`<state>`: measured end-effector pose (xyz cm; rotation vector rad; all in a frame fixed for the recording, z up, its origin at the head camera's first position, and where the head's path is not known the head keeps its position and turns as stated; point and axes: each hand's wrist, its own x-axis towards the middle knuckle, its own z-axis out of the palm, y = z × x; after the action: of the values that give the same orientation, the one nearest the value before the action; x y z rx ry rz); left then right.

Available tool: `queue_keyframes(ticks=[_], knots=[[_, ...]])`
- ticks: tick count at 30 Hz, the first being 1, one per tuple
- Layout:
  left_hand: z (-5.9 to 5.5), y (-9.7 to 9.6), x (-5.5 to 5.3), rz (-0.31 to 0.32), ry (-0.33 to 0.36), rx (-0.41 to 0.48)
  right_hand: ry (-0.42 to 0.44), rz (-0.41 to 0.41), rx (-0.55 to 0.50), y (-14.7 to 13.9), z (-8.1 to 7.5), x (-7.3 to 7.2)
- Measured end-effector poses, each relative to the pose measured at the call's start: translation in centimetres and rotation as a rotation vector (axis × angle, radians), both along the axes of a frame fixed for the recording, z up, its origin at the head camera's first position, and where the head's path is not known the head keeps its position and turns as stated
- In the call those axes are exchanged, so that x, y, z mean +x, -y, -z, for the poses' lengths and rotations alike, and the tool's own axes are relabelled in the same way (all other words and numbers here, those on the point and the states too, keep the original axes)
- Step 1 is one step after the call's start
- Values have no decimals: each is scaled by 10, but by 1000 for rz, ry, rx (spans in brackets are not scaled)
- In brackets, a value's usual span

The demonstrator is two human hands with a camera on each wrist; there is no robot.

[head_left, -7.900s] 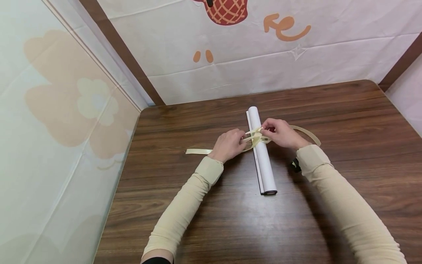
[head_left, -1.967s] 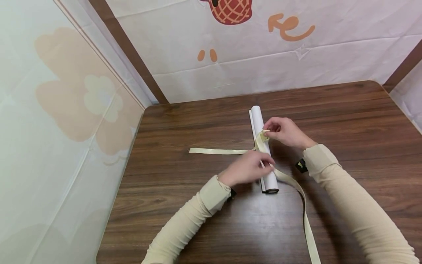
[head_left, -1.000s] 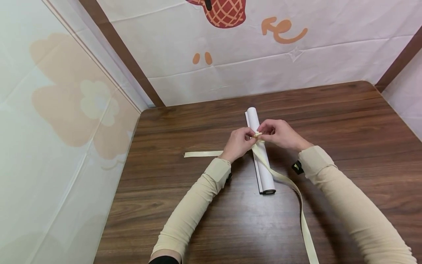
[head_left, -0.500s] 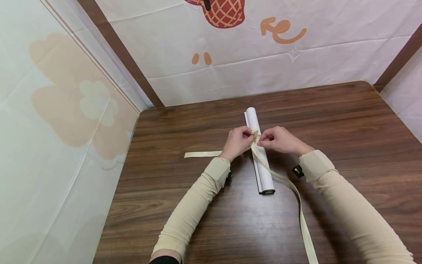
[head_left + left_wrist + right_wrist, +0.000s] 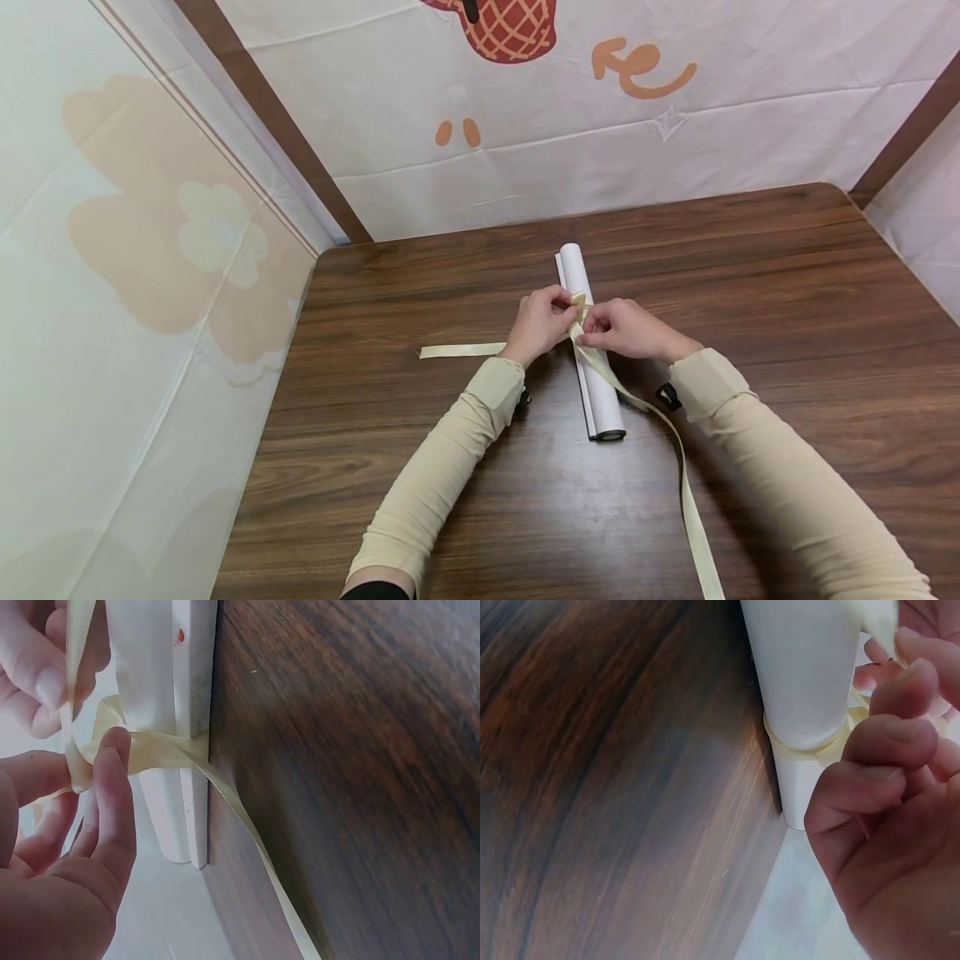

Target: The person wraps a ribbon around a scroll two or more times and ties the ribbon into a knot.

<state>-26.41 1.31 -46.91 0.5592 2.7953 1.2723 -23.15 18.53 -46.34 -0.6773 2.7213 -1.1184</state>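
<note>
A white rolled sheet (image 5: 609, 408) with dark end edges lies lengthwise on the table. A pale yellow ribbon (image 5: 157, 750) is wrapped round its middle. Above the wrap, my left hand (image 5: 534, 327) pinches a raised fold of the ribbon between thumb and fingers. Close beside it, my right hand (image 5: 630, 329) pinches the ribbon a little nearer to me, with its other fingers curled, as the right wrist view shows. One short ribbon tail (image 5: 459, 351) stretches left. A long tail (image 5: 693, 517) crosses the roll and runs down past the frame's bottom. Fingers partly hide the crossing.
The dark wood table (image 5: 375, 292) has a rounded far right corner. White printed cloth (image 5: 420, 192) hangs behind it, and a pale panel with a flower print (image 5: 165, 208) stands along its left side.
My left hand has come up from the roll's near part to the ribbon crossing. Over the last half second, my right hand has slid nearer to me and taken hold of the long tail.
</note>
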Motion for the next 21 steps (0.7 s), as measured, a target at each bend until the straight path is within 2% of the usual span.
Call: queue_keyframes(ticks=[4, 12, 21], knots=[[-1, 0, 0, 2, 4, 3, -21, 18, -1, -3, 1, 1], [-3, 1, 1, 7, 28, 40, -44, 110, 12, -13, -1, 0], [-4, 1, 2, 7, 29, 27, -170, 187, -47, -22, 6, -1]])
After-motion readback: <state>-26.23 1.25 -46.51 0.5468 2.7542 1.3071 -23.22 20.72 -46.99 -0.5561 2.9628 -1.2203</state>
